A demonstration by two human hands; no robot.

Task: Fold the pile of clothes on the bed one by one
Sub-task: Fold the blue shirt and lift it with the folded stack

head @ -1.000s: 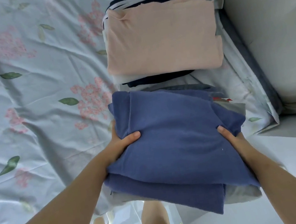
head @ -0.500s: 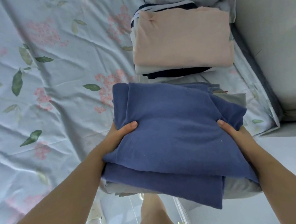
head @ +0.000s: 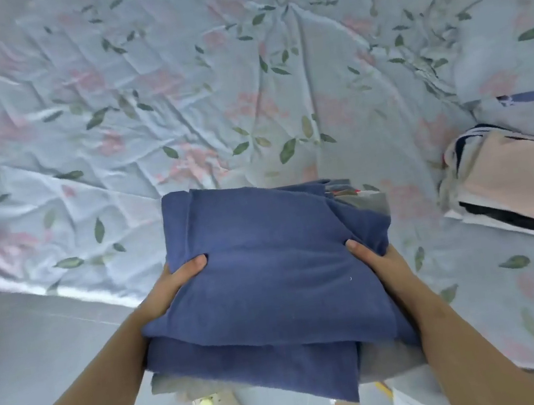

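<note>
Folded blue cloth is gripped at both sides: the left hand is curled round its left edge with the thumb laid on top, and the right hand is clamped on its right edge likewise. A grey garment is carried beneath it. The bundle is held at the near edge of the bed, partly above the floor. Compared with half a second ago, the grip is unchanged, but the pink-topped stack, formerly just beyond the bundle, is now seen well apart at the right, and far more floral sheet is exposed beyond.
</note>
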